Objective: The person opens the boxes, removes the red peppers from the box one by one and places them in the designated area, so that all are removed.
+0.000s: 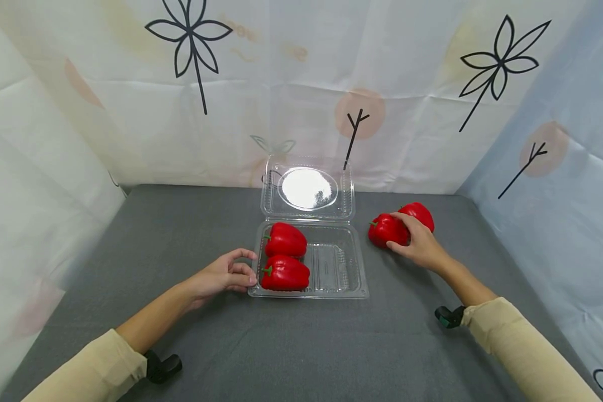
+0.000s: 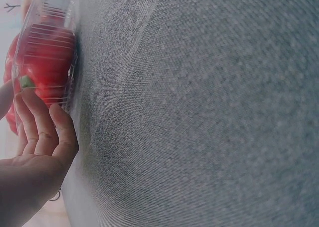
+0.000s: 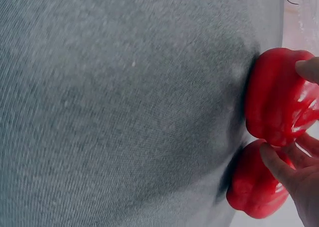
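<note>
My right hand [image 1: 419, 240] grips a red bell pepper [image 1: 384, 231] on the grey cloth, thumb on the near side and fingers over the far side. Right behind it lies another red bell pepper [image 1: 421, 215]; in the right wrist view the two seem to touch. A clear plastic clamshell container [image 1: 359, 279] stands open in the middle. Two more red bell peppers [image 1: 285, 240] [image 1: 286, 273] lie on their sides in its left half, green stems facing left. My left hand [image 1: 223, 273] rests its loosely bent fingertips against the container's left edge.
The container's clear lid [image 1: 306, 209] stands raised at the back, close to the patterned fabric wall [image 1: 301, 100]. Similar fabric hangs at both sides. Grey cloth [image 1: 311, 346] covers the table. Black straps [image 1: 163, 365] sit at both sleeve cuffs.
</note>
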Demonstrator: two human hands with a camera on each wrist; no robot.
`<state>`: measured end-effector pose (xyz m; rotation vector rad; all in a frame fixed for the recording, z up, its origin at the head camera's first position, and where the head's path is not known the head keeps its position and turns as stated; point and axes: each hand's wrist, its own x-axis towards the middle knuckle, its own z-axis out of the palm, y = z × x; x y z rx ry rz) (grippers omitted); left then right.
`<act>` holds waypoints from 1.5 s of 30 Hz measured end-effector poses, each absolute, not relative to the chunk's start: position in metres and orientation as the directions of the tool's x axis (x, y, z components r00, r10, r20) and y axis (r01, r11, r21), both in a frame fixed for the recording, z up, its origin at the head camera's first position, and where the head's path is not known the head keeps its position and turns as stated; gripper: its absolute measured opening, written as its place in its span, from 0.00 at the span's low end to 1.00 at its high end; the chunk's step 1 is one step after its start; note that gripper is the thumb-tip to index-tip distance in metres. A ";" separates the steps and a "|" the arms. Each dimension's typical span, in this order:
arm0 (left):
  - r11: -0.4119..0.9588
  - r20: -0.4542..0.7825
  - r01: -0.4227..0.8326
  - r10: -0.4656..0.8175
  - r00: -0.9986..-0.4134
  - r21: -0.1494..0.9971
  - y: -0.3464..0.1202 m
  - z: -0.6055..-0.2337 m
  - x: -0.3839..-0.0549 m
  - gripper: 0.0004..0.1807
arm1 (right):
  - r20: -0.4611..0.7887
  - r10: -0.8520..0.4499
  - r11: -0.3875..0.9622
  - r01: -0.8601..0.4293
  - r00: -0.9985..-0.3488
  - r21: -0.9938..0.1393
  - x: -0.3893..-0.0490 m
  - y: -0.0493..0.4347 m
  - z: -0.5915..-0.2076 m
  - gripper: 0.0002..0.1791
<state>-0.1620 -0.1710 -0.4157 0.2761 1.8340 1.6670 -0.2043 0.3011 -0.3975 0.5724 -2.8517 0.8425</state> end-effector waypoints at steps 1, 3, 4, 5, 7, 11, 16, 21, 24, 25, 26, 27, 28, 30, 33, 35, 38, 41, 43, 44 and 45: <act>0.174 -0.310 -0.256 0.549 -0.776 0.951 -0.171 -0.416 -0.162 0.30 | 0.205 -0.321 0.777 -0.381 -0.925 -0.501 -0.205 0.301 -0.397 0.38; 0.174 -0.309 -0.256 0.548 -0.777 0.951 -0.171 -0.416 -0.161 0.30 | 0.186 -0.316 0.784 -0.366 -0.930 -0.502 -0.205 0.302 -0.396 0.37; 0.174 -0.308 -0.255 0.548 -0.778 0.951 -0.172 -0.416 -0.161 0.30 | 0.175 -0.315 0.787 -0.360 -0.933 -0.501 -0.205 0.301 -0.395 0.37; 0.174 -0.308 -0.254 0.547 -0.778 0.951 -0.172 -0.416 -0.161 0.30 | 0.164 -0.314 0.789 -0.353 -0.935 -0.502 -0.206 0.301 -0.395 0.37; 0.174 -0.307 -0.253 0.546 -0.780 0.952 -0.172 -0.416 -0.161 0.30 | 0.144 -0.315 0.793 -0.344 -0.938 -0.503 -0.206 0.300 -0.394 0.38; 0.173 -0.305 -0.251 0.544 -0.782 0.952 -0.172 -0.417 -0.160 0.30 | 0.132 -0.319 0.796 -0.341 -0.939 -0.501 -0.206 0.299 -0.394 0.39; 0.169 -0.304 -0.252 0.545 -0.781 0.953 -0.170 -0.417 -0.160 0.29 | 0.135 -0.299 0.807 -0.326 -0.945 -0.492 -0.207 0.298 -0.393 0.38; 0.167 -0.308 -0.259 0.547 -0.778 0.951 -0.169 -0.418 -0.161 0.29 | 0.131 -0.261 0.828 -0.292 -0.956 -0.479 -0.207 0.289 -0.386 0.38; 0.169 -0.313 -0.264 0.546 -0.777 0.950 -0.170 -0.418 -0.161 0.29 | 0.128 -0.257 0.841 -0.287 -0.958 -0.459 -0.207 0.278 -0.380 0.39; 0.168 -0.313 -0.264 0.546 -0.777 0.950 -0.170 -0.418 -0.161 0.29 | 0.125 -0.254 0.847 -0.283 -0.959 -0.451 -0.206 0.275 -0.378 0.39; 0.168 -0.314 -0.266 0.546 -0.777 0.949 -0.170 -0.418 -0.161 0.29 | 0.122 -0.252 0.853 -0.280 -0.960 -0.441 -0.206 0.271 -0.377 0.39; 0.167 -0.314 -0.266 0.545 -0.777 0.949 -0.170 -0.418 -0.161 0.29 | 0.119 -0.250 0.857 -0.277 -0.961 -0.434 -0.205 0.268 -0.376 0.39; 0.167 -0.314 -0.266 0.545 -0.777 0.949 -0.170 -0.417 -0.161 0.29 | 0.116 -0.250 0.861 -0.276 -0.961 -0.428 -0.204 0.265 -0.375 0.39; 0.166 -0.312 -0.265 0.546 -0.778 0.950 -0.171 -0.417 -0.160 0.30 | 0.118 -0.255 0.863 -0.281 -0.960 -0.419 -0.203 0.260 -0.374 0.39; 0.167 -0.309 -0.260 0.549 -0.777 0.951 -0.171 -0.417 -0.161 0.30 | 0.145 -0.275 0.861 -0.310 -0.951 -0.404 -0.201 0.253 -0.372 0.38; 0.166 -0.308 -0.260 0.550 -0.776 0.951 -0.171 -0.417 -0.161 0.30 | 0.166 -0.295 0.853 -0.337 -0.941 -0.398 -0.199 0.248 -0.370 0.38; 0.164 -0.308 -0.261 0.551 -0.776 0.951 -0.171 -0.417 -0.161 0.29 | 0.187 -0.340 0.834 -0.387 -0.922 -0.392 -0.196 0.239 -0.366 0.38; 0.164 -0.307 -0.260 0.551 -0.776 0.952 -0.171 -0.417 -0.161 0.29 | 0.202 -0.402 0.804 -0.450 -0.893 -0.389 -0.191 0.228 -0.362 0.38; 0.164 -0.306 -0.259 0.551 -0.776 0.952 -0.171 -0.417 -0.161 0.29 | 0.213 -0.442 0.777 -0.490 -0.872 -0.396 -0.187 0.219 -0.360 0.39; 0.164 -0.306 -0.258 0.551 -0.776 0.952 -0.171 -0.417 -0.161 0.29 | 0.216 -0.459 0.764 -0.507 -0.862 -0.399 -0.185 0.215 -0.359 0.39; 0.164 -0.305 -0.258 0.551 -0.777 0.952 -0.170 -0.417 -0.161 0.29 | 0.217 -0.477 0.751 -0.523 -0.852 -0.403 -0.183 0.211 -0.358 0.39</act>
